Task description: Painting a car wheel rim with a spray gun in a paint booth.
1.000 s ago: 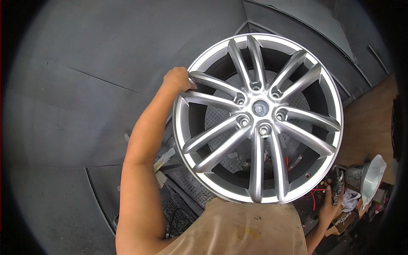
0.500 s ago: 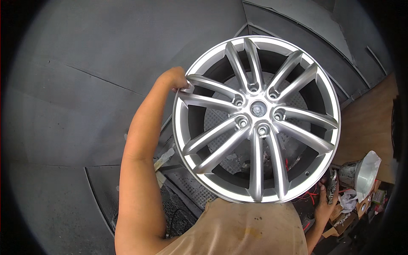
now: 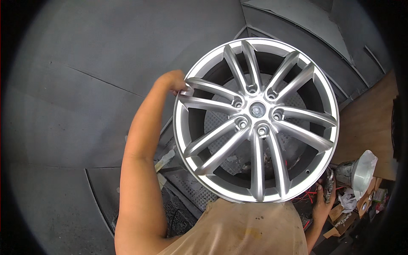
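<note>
A silver alloy wheel [image 3: 258,170] with paired spokes faces me at the middle of the view. My left hand [image 3: 173,81] is closed at the wheel's upper left edge, fingers curled over the rim between two spoke ends; its fingertips are partly hidden. Below the wheel's lower right edge, my right hand [image 3: 322,204] is wrapped round a paint-crusted metal spray gun [image 3: 329,186], mostly seen edge-on. A dull metal cup [image 3: 344,173] with a pale flared cone [image 3: 364,175] sits beside the gun and seems joined to it.
Through the spokes shows a round dimpled grey plate [image 3: 216,121] behind the wheel. Cardboard boxes [image 3: 340,223], crumpled white paper [image 3: 348,202] and red wires [image 3: 307,195] lie at the lower right. Grey panels [image 3: 85,102] stand left; a brown board [image 3: 367,123] stands right.
The wheel's top edge has shifted slightly down and left. My right hand, the spray gun and the cone have moved a little left. My left hand keeps its hold on the rim.
</note>
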